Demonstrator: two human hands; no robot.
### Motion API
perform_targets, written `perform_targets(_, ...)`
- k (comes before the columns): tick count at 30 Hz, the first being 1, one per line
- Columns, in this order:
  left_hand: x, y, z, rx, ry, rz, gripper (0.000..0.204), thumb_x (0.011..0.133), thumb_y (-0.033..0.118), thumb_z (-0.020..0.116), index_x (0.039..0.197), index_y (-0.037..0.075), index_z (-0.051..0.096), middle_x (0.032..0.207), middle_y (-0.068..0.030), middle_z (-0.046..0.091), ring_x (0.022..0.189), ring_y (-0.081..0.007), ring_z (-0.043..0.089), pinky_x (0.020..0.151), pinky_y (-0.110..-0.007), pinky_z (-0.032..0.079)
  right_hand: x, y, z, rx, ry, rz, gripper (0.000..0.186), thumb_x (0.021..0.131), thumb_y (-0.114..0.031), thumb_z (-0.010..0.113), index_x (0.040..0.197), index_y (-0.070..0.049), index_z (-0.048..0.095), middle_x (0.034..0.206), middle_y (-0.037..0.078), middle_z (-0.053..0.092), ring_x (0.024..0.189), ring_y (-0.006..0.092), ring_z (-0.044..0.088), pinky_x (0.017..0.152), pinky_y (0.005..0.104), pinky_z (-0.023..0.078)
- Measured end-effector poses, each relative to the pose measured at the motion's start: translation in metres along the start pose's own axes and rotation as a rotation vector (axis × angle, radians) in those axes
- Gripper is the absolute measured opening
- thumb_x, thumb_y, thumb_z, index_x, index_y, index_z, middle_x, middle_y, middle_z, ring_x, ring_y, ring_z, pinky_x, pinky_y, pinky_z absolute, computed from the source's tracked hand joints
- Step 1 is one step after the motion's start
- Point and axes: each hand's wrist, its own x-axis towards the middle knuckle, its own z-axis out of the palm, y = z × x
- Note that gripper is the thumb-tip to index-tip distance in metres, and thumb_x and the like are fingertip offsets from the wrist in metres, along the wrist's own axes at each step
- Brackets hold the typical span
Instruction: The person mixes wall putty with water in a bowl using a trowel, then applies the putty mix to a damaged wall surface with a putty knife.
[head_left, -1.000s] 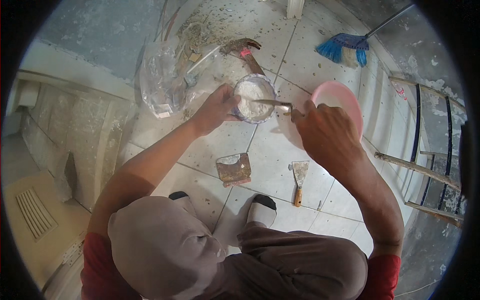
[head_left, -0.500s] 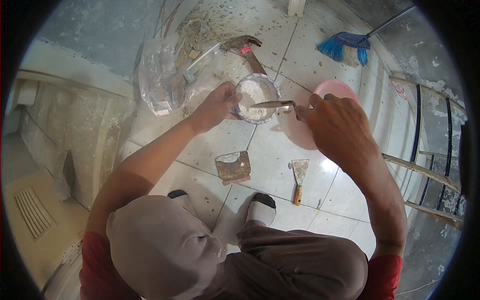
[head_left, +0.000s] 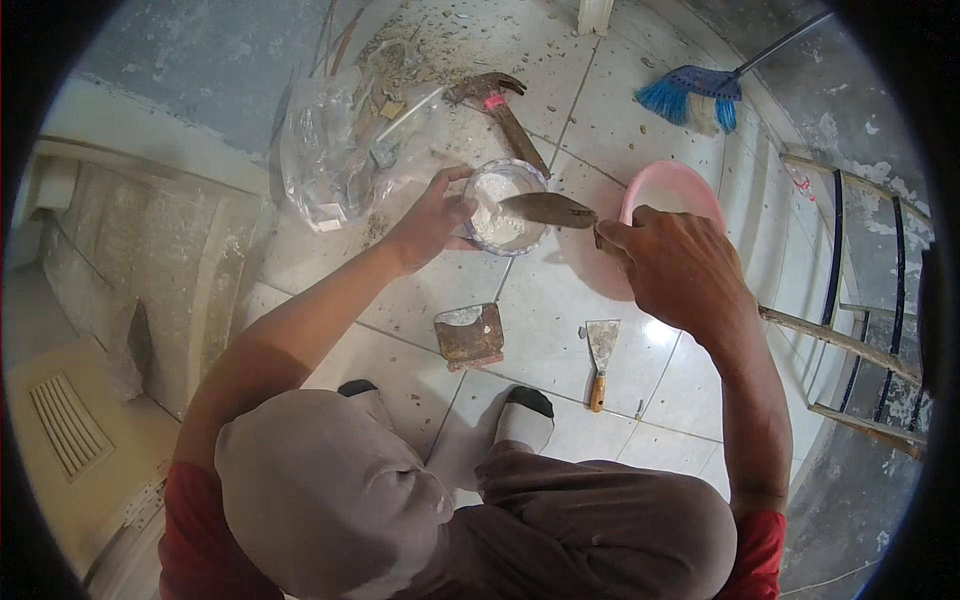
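My left hand [head_left: 433, 222] grips the left side of a round cup [head_left: 519, 240] with a patterned rim, tilted so its inside shows. White powder [head_left: 492, 190] lies in the cup. My right hand [head_left: 685, 262] is closed round the handle of a small pointed trowel [head_left: 552, 210]. The trowel's tip is over the cup's opening, its blade crossing the right rim; whether it touches the powder I cannot tell. Partly behind my right hand stands a pink basin [head_left: 715, 190] with something whitish inside.
A claw hammer [head_left: 515, 130], a clear plastic bag [head_left: 318, 150] and rubble lie beyond the cup. Nearer me are a stained flat scraper [head_left: 470, 340] and a putty knife [head_left: 600, 355]. A blue broom [head_left: 690, 90] is at far right, a ladder-like frame [head_left: 850, 340] at right.
The trowel blade has turned to show its broad face. My right hand has shifted slightly right and down; the cup has moved a little down and left.
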Motion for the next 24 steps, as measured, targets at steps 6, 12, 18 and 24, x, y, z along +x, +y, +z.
perform_targets(6,-0.004,-0.007,0.001,-0.106,-0.027,-0.025,0.056,0.101,0.014,0.045,0.151,0.013,0.018,0.145,-0.0158,0.034,0.128,-0.0308,0.046,0.098,-0.047,0.052,-0.003,0.0,0.009,0.14,-0.072,0.12,0.035,0.079,-0.002,0.061,0.111,-0.011,0.07,0.081,0.018,0.068,0.073,0.0299,0.067,0.071,0.0412,0.052)
perform_targets(12,-0.01,-0.012,0.002,-0.044,-0.006,-0.108,0.054,0.102,0.015,0.045,0.15,0.013,0.021,0.144,-0.0152,0.037,0.128,-0.0305,0.046,0.101,-0.048,0.049,-0.001,0.002,0.032,0.292,-0.096,0.134,0.037,0.077,-0.004,0.063,0.113,-0.006,0.068,0.087,0.019,0.069,0.078,0.0344,0.066,0.077,0.0433,0.051)
perform_targets(18,-0.001,-0.015,-0.006,0.196,0.039,-0.026,0.053,0.1,0.018,0.05,0.148,0.01,0.031,0.135,-0.0154,0.048,0.117,-0.0277,0.056,0.086,-0.041,0.059,0.0,0.007,0.046,0.415,-0.113,0.049,0.028,0.079,-0.007,0.062,0.107,-0.003,0.067,0.088,0.021,0.068,0.083,0.0352,0.065,0.079,0.0425,0.051)
perform_targets(24,0.003,-0.013,-0.027,0.314,0.178,-0.117,0.049,0.097,0.026,0.054,0.14,0.005,0.045,0.116,-0.0138,0.061,0.104,-0.0229,0.062,0.076,-0.038,0.061,-0.005,0.007,0.056,0.609,-0.068,0.036,0.015,0.086,-0.015,0.062,0.084,0.0,0.062,0.077,0.02,0.065,0.073,0.0387,0.062,0.073,0.0474,0.047)
